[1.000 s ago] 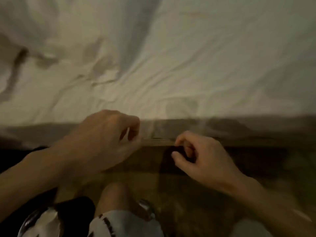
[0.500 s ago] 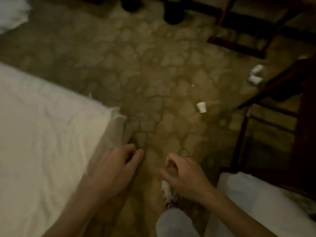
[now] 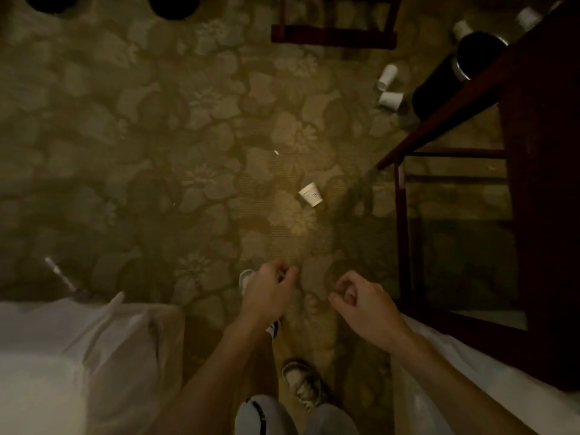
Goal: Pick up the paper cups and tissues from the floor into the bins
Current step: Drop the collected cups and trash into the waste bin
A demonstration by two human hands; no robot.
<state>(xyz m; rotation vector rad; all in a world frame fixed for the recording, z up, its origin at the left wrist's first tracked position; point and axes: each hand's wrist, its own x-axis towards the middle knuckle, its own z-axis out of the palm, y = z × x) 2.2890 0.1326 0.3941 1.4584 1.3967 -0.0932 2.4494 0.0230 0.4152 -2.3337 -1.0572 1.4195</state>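
Observation:
A white paper cup (image 3: 311,194) lies on its side on the patterned carpet, ahead of both hands. Two more white cups (image 3: 388,77) (image 3: 390,99) lie at the upper right beside a black cylindrical bin (image 3: 452,76). Another small white cup (image 3: 461,27) sits behind that bin. My left hand (image 3: 266,293) and my right hand (image 3: 361,301) hang in front of me with loosely curled fingers, holding nothing. A tiny white scrap (image 3: 276,152) lies further out on the carpet.
White bedding (image 3: 47,372) fills the lower left and another white bed edge (image 3: 470,372) the lower right. A dark wooden table (image 3: 539,152) stands on the right, a wooden chair base (image 3: 332,36) at the top. Two dark round objects (image 3: 174,4) sit at the top edge.
The view swung from the bed sheet to the floor, then moved forward. Both hands left the bed edge and now hang free. The nearest cup is closer than half a second ago.

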